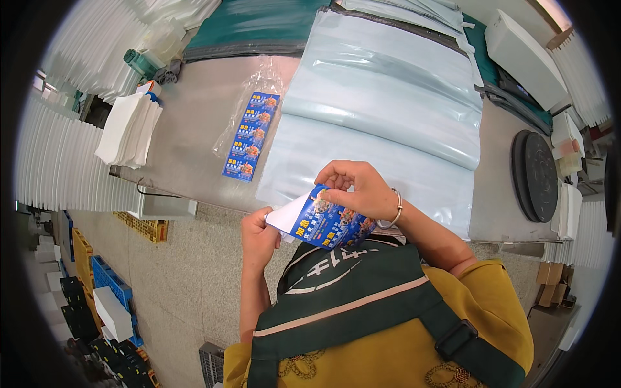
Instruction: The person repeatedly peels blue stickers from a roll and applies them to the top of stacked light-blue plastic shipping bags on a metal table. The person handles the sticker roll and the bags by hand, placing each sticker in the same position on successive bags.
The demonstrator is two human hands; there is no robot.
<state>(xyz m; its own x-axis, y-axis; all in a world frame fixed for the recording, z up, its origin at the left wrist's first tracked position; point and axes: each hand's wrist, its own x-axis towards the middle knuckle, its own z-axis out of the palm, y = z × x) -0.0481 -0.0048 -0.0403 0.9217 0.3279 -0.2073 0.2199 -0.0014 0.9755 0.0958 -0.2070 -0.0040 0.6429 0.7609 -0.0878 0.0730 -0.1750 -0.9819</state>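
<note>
My left hand [259, 237] grips the left corner of a blue printed sticker sheet [330, 220], close to the table's front edge. Part of the sheet is folded over and shows its white back. My right hand [359, 189] pinches the sheet's upper edge between thumb and fingers. Beyond it, large pale plastic mailing bags [368, 140] lie stacked on the table [194, 121]. To their left, a strip of similar blue stickers [251, 137] lies flat, partly in a clear plastic bag [264, 75].
White folded sheets [128, 128] rest at the table's left end. Green plastic bags [257, 24] lie at the back. Black round discs [536, 177] and a white foam box [524, 58] are on the right. Blue pallets [111, 283] stand on the floor at left.
</note>
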